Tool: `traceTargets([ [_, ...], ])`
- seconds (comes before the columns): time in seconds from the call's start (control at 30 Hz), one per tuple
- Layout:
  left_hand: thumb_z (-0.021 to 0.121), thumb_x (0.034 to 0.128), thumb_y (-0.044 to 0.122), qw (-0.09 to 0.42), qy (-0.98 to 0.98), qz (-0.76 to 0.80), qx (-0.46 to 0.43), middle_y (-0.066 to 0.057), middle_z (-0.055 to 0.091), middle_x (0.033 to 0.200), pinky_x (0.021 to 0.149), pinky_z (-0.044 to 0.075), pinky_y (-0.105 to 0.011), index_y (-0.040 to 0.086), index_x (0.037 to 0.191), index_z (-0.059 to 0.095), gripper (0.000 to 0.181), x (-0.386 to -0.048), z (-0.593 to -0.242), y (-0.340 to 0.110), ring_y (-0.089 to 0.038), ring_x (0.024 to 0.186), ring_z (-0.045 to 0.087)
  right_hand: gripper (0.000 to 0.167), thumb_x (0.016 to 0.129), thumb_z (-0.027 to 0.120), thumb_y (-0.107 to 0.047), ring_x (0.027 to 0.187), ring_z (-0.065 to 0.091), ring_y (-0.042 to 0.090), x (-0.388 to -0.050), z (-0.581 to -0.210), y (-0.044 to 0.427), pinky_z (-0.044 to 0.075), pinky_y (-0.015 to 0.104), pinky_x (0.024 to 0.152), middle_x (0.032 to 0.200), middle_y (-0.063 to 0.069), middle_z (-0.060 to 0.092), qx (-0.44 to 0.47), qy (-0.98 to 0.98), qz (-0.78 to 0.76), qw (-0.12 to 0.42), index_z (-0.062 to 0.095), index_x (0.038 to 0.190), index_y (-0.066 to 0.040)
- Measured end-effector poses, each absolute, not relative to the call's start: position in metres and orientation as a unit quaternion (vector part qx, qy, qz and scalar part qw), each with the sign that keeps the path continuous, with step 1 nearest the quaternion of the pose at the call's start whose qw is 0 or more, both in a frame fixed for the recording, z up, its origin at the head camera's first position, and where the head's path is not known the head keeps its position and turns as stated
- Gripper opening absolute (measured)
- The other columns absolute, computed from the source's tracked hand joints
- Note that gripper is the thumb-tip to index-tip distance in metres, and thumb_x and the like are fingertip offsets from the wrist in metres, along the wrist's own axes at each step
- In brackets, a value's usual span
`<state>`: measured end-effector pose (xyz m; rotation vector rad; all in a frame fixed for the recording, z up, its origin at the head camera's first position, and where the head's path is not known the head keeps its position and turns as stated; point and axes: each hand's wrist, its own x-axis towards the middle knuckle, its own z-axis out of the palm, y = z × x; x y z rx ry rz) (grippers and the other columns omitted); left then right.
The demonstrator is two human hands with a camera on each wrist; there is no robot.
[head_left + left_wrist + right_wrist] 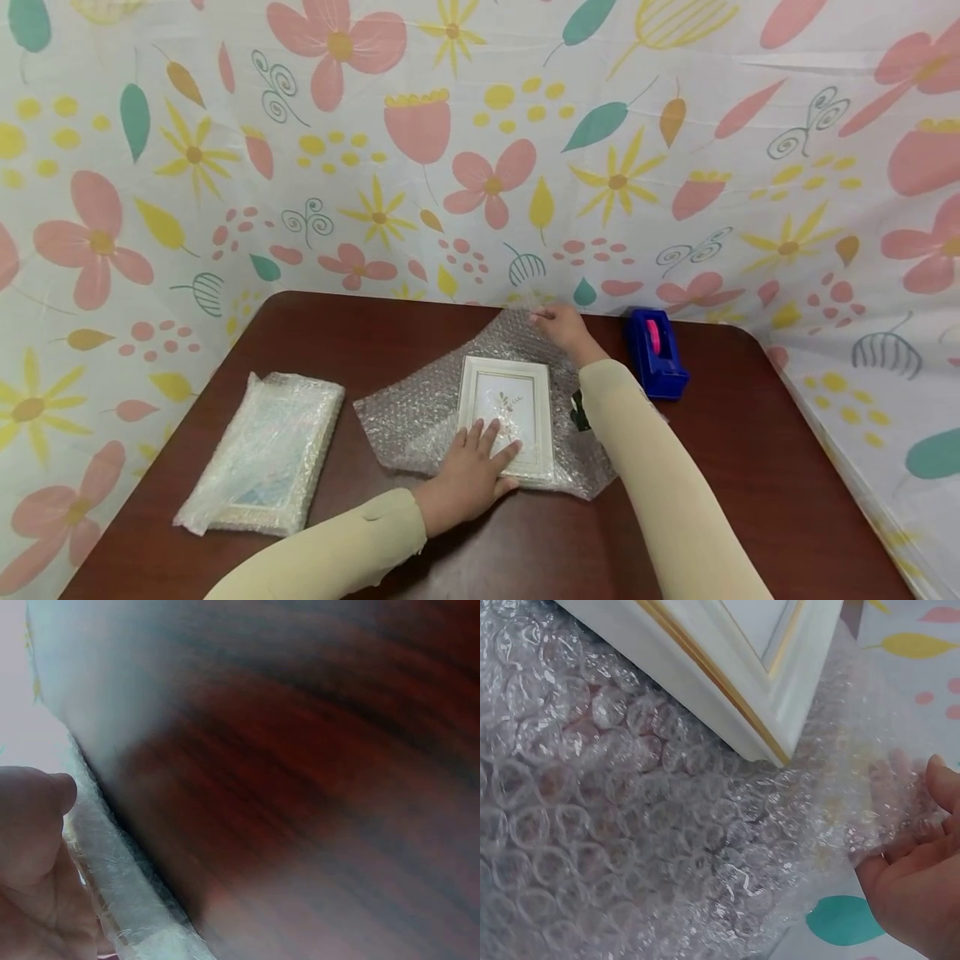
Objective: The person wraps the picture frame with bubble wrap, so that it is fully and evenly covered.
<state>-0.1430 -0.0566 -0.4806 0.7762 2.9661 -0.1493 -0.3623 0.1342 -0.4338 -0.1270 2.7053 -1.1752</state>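
A white picture frame (543,425) with a thin gold inner line lies face up on a sheet of bubble wrap (408,417). My left hand (467,479) rests on its lower left part, fingers spread over the glass and border. At the far edge, my right hand (564,332) pinches a corner of the sheet and holds it raised. In the right wrist view the right hand (915,881) has that film between thumb and fingers, beside one corner of the picture frame (780,712). The left wrist view shows part of the left hand (34,847) by the wrap's edge (127,885).
A second frame wrapped in bubble wrap (270,454) lies at the left of the brown table (787,475). A blue tape dispenser (657,354) with a pink core stands at the back right. A small dark object (578,412) is partly hidden by the right sleeve. Flower-printed cloth hangs behind.
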Motion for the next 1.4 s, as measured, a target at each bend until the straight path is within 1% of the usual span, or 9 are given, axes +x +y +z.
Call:
traceTargets([
  [0.2, 0.043, 0.1043, 0.057, 0.029, 0.966, -0.051, 0.252, -0.012, 0.042, 0.163, 0.12, 0.041, -0.046, 0.036, 0.156, 0.042, 0.056, -0.142, -0.478, -0.057, -0.034, 0.148, 0.045, 0.038, 0.108, 0.052, -0.023, 0.135, 0.056, 0.04, -0.356, -0.429, 0.136, 0.047, 0.053, 0.113, 0.143, 0.023, 0.061, -0.078, 0.905, -0.406, 0.096, 0.063, 0.138, -0.001],
  [0.57, 0.046, 0.1031, 0.056, 0.01, 0.966, -0.04, 0.256, -0.014, 0.047, 0.16, 0.117, 0.043, -0.047, 0.034, 0.154, 0.047, 0.056, -0.14, -0.477, -0.058, -0.036, 0.145, 0.048, 0.038, 0.107, 0.054, -0.023, 0.133, 0.058, 0.042, -0.316, -0.427, 0.146, 0.049, 0.056, 0.11, 0.14, 0.023, 0.063, -0.134, 0.907, -0.394, 0.061, 0.065, 0.135, 0.001],
  [0.93, 0.037, 0.1065, 0.056, -0.007, 0.963, -0.045, 0.266, -0.014, 0.045, 0.161, 0.117, 0.042, -0.047, 0.034, 0.157, 0.042, 0.055, -0.142, -0.487, -0.059, -0.035, 0.145, 0.048, 0.038, 0.108, 0.052, -0.023, 0.134, 0.056, 0.045, -0.288, -0.443, 0.165, 0.048, 0.06, 0.11, 0.142, 0.027, 0.061, -0.182, 0.879, -0.436, 0.068, 0.066, 0.131, 0.003],
  [1.0, 0.038, 0.1062, 0.056, 0.0, 0.963, -0.05, 0.263, -0.014, 0.044, 0.161, 0.118, 0.042, -0.047, 0.035, 0.157, 0.042, 0.055, -0.142, -0.486, -0.058, -0.035, 0.146, 0.048, 0.038, 0.108, 0.051, -0.028, 0.128, 0.06, 0.042, -0.285, -0.444, 0.165, 0.051, 0.057, 0.104, 0.136, 0.025, 0.065, -0.199, 0.874, -0.439, 0.06, 0.069, 0.122, 0.003],
  [1.07, 0.043, 0.1046, 0.056, 0.019, 0.964, -0.054, 0.259, -0.013, 0.045, 0.161, 0.118, 0.042, -0.047, 0.035, 0.156, 0.044, 0.055, -0.141, -0.478, -0.057, -0.035, 0.146, 0.047, 0.04, 0.109, 0.049, -0.034, 0.109, 0.066, 0.034, -0.283, -0.443, 0.163, 0.055, 0.046, 0.091, 0.119, 0.022, 0.069, -0.215, 0.872, -0.436, 0.051, 0.066, 0.109, 0.002],
  [1.17, 0.045, 0.1039, 0.056, 0.023, 0.965, -0.053, 0.257, -0.014, 0.046, 0.161, 0.117, 0.043, -0.047, 0.034, 0.155, 0.045, 0.056, -0.14, -0.475, -0.055, -0.036, 0.146, 0.048, 0.038, 0.109, 0.047, -0.036, 0.088, 0.057, 0.026, -0.281, -0.441, 0.159, 0.047, 0.038, 0.078, 0.102, 0.021, 0.063, -0.214, 0.877, -0.429, 0.042, 0.059, 0.1, 0.0],
  [1.23, 0.045, 0.104, 0.055, 0.023, 0.964, -0.052, 0.258, -0.014, 0.046, 0.16, 0.117, 0.043, -0.047, 0.033, 0.155, 0.046, 0.055, -0.14, -0.473, -0.055, -0.036, 0.145, 0.048, 0.032, 0.109, 0.049, -0.029, 0.09, 0.06, 0.029, -0.281, -0.44, 0.155, 0.05, 0.04, 0.079, 0.106, 0.023, 0.065, -0.2, 0.883, -0.423, 0.039, 0.06, 0.106, 0.0],
  [1.3, 0.044, 0.1043, 0.055, 0.021, 0.964, -0.052, 0.259, -0.014, 0.046, 0.16, 0.117, 0.043, -0.047, 0.033, 0.155, 0.046, 0.055, -0.139, -0.473, -0.055, -0.036, 0.145, 0.048, 0.028, 0.108, 0.052, -0.022, 0.106, 0.067, 0.039, -0.282, -0.438, 0.152, 0.056, 0.048, 0.09, 0.121, 0.026, 0.068, -0.187, 0.894, -0.405, 0.042, 0.063, 0.121, 0.001],
  [1.4, 0.044, 0.1044, 0.055, 0.019, 0.964, -0.052, 0.261, -0.014, 0.046, 0.16, 0.117, 0.044, -0.047, 0.033, 0.154, 0.047, 0.055, -0.139, -0.475, -0.055, -0.035, 0.145, 0.049, 0.035, 0.106, 0.055, -0.014, 0.124, 0.064, 0.044, -0.283, -0.433, 0.148, 0.056, 0.055, 0.099, 0.134, 0.025, 0.066, -0.197, 0.914, -0.352, 0.046, 0.06, 0.138, -0.002],
])
